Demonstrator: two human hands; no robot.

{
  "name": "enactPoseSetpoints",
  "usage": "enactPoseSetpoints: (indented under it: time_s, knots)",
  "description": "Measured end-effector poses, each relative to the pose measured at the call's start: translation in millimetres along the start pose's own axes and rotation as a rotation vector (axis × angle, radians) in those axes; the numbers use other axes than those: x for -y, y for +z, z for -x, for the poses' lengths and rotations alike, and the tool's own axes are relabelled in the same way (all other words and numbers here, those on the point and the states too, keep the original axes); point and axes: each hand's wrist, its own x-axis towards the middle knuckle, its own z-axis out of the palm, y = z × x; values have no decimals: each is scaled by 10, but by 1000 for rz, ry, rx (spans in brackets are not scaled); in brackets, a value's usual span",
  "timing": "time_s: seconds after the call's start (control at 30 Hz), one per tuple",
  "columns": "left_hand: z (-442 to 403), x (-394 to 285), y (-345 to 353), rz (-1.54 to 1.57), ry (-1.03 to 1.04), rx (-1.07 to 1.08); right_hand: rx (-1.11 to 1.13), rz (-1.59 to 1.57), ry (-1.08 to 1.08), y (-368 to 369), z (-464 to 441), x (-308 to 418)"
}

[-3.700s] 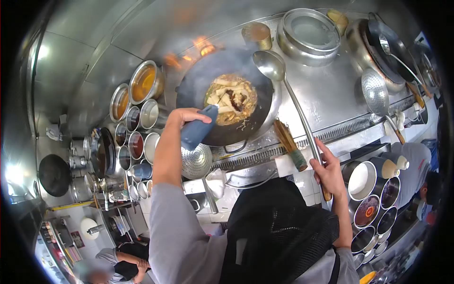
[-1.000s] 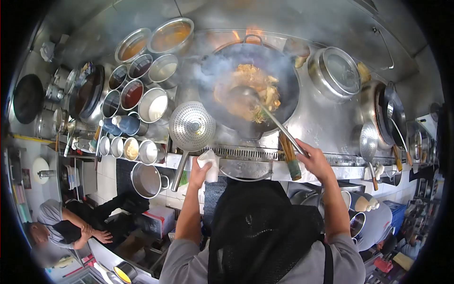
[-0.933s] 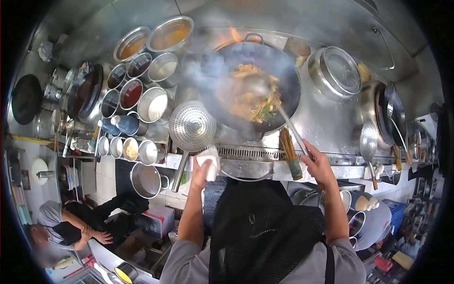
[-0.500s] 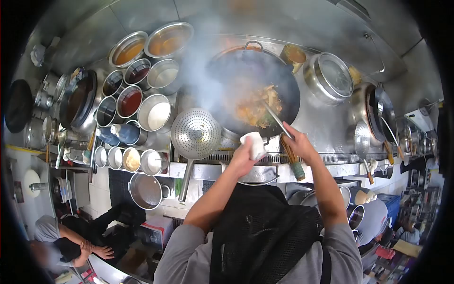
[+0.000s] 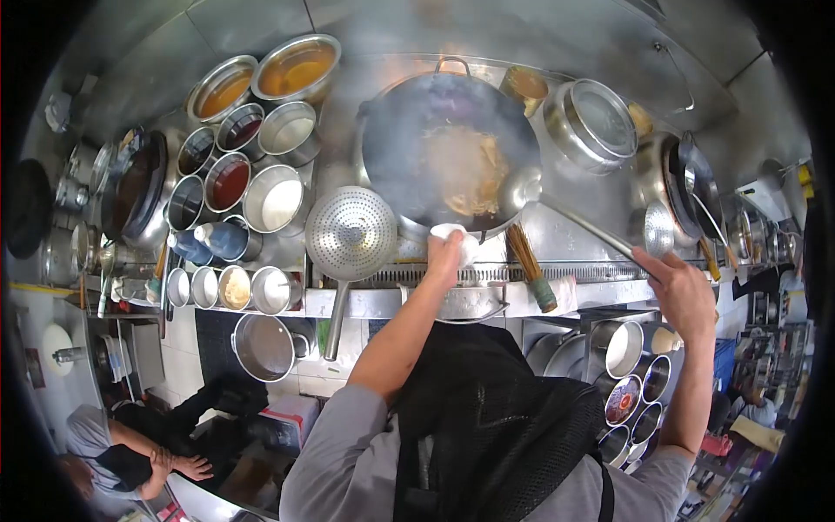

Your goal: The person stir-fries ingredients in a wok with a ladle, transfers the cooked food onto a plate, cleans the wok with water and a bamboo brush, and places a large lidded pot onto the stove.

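A large black wok sits on the stove with steaming, browned food in its right half. At its near rim my left hand is closed on a folded white cloth; whether it grips a wok handle through the cloth is hidden. My right hand, out to the right, is wrapped round the end of a long-handled metal ladle. The ladle's round bowl is at the wok's right rim. Below that rim a bamboo wok brush leans on the stove edge.
A perforated strainer lies left of the wok. Further left stand several metal pots of sauces and white powder. To the right is a lidded steel pot. A person with crossed arms is at lower left.
My right hand has swung right, drawing the ladle out of the food to the wok's right rim. My left hand stays at the near rim with the cloth. Steam has thinned.
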Motion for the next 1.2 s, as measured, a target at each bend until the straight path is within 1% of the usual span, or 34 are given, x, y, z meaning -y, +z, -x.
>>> enactPoseSetpoints:
  time_s: [0.03, 0.07, 0.1, 0.13, 0.17, 0.2, 0.23, 0.27, 0.33, 0.4, 0.43, 0.5, 0.53, 0.6, 0.63, 0.7, 0.73, 0.8, 0.87, 0.93, 0.97, 1.03, 1.07, 1.1, 1.13, 1.2]
  knots:
    - [-53, 81, -31, -30, 47, -30, 71, 8, 9, -27, 7, -10]
    - [-70, 140, -47, -56, 93, -64, 99, -100, 24, 231, -38, -67]
    - [-69, 121, -28, -89, 101, -90, 108, -141, 27, 485, -126, -54]
    - [-90, 130, -49, -75, 103, -90, 74, -139, 1, 822, -278, -5]
    - [-131, 172, -102, -121, 103, -64, 53, -173, 29, 1275, -453, 25]
    - [-178, 225, -150, -168, 105, -39, 12, -316, 25, 1596, -619, 92]
    - [-217, 281, -182, -166, 99, -31, -89, -559, -43, 2136, -774, 47]
    - [-145, 242, -157, -157, 110, -37, -232, -764, -83, 2493, -879, 161]
    - [-19, 69, -101, -141, 86, 8, 40, -970, 301, 2003, -893, 697]
    - [-81, 159, -181, -211, 101, -3, -85, -998, 287, 2201, -980, 842]
    - [-65, 141, -167, -186, 89, 10, -86, -1001, 283, 2273, -1042, 896]
    - [-40, 86, -147, -179, 78, 24, -185, -882, 305, 2291, -1246, 1074]
    - [-32, 62, -141, -180, 83, 23, -188, -884, 302, 2336, -1383, 1185]
    - [-6, 40, -129, -162, 106, 36, -99, -1074, 323, 2483, -1624, 1385]
    - [7, 34, -116, -167, 108, 40, -104, -1078, 325, 2534, -1668, 1428]
    - [62, -17, -80, -154, 120, 7, -141, -965, 90, 2486, -1702, 1507]
    - [92, -47, -85, -158, 121, 10, -145, -967, 93, 2445, -1653, 1443]
    - [222, -212, -49, -168, 117, 101, 262, -1275, 225, 2012, -1444, 1286]
    - [255, -268, -26, -166, 123, 81, 253, -1305, 238, 2147, -1461, 1196]
    - [272, -217, -48, -169, 117, 59, -141, -1095, 172, 2319, -1540, 1149]
    - [234, -171, -60, -150, 109, 49, -200, -1012, 141, 2296, -1635, 1114]
    - [221, -201, -43, -138, 101, 49, -201, -976, 116, 2316, -1820, 1083]
    - [240, -240, -41, -103, 72, 84, -201, -938, 90, 2341, -1855, 1071]
    - [255, -276, -34, -68, 42, 120, -208, -947, 16, 2375, -1846, 1055]
    - [264, -310, -15, -71, 38, 127, -211, -947, 25, 2399, -1788, 989]
    - [178, -256, -50, -13, -15, 110, -37, -784, -152, 2387, -1588, 843]
